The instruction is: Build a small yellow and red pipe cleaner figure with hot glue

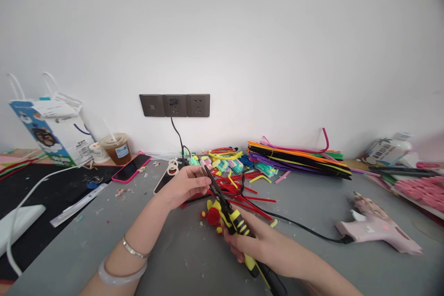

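Observation:
My right hand (248, 236) is wrapped round the black and yellow handles of a pair of pliers (225, 206), whose dark jaws point up and to the left. At the jaw tips, my left hand (189, 185) has its fingers pinched together; whatever they hold is too small or hidden to make out. Just below the jaws, red and yellow fuzzy pieces (213, 216) lie on the grey table mat (166, 259). Behind the pliers is a loose spread of cut red pipe cleaners (258, 203), with a few short yellow ones among them.
A pink glue gun (378, 236) lies at the right, its black cable (294, 215) crossing the mat. Bundled pipe cleaners (298, 159) rest by the wall. Leftwards are a pink-edged phone (132, 169), a lidded drink cup (116, 149) and a paper bag (58, 134).

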The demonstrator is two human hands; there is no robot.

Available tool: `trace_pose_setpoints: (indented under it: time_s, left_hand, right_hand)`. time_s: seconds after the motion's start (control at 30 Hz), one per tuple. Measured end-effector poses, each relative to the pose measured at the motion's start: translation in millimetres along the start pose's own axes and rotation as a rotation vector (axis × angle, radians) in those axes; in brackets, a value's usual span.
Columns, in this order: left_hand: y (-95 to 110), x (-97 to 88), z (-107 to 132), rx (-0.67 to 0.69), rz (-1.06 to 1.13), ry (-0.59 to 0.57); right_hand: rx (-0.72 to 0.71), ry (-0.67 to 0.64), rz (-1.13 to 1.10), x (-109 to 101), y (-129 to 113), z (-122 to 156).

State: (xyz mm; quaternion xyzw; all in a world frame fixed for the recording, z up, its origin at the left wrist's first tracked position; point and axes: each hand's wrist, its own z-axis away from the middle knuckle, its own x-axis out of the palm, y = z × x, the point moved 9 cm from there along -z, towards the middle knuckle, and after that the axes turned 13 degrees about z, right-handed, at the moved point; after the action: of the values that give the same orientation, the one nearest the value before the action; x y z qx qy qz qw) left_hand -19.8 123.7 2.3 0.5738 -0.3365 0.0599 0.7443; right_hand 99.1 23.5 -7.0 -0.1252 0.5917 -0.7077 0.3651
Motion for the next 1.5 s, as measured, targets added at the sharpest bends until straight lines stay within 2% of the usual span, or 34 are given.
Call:
trace_pose_setpoints:
  time_s: [0.27,0.47,0.6,0.77,1.2,1.5]
  left_hand:
    - [2,-1.4,1,0.026,0.005,-0.019]
    - [2,-5.7,-1,0.007,-0.023,0.017]
    - [1,-6.9,-2,0.002,-0.026,0.027]
    - [-3,-7.5,-3,-0.012,-0.021,0.043]
    - [-4,-15.2,-4,-0.035,-0.004,0.128]
    - [7,-19.9,-4,0.089,-0.121,0.17]
  right_hand:
    - [0.002,0.039,-0.097,1,-1,-4]
    - [0.041,0.104,-0.138,-5,11,-11]
    - [0.023,0.042,-0.176,-5,11,-11]
    - [-0.005,-0.006,-0.397,-1,5,-11]
    - [-0.027,-0.035,-0.508,-7,14,-16]
    - [-0.098,-0.158,-0.61,-7,2,-15]
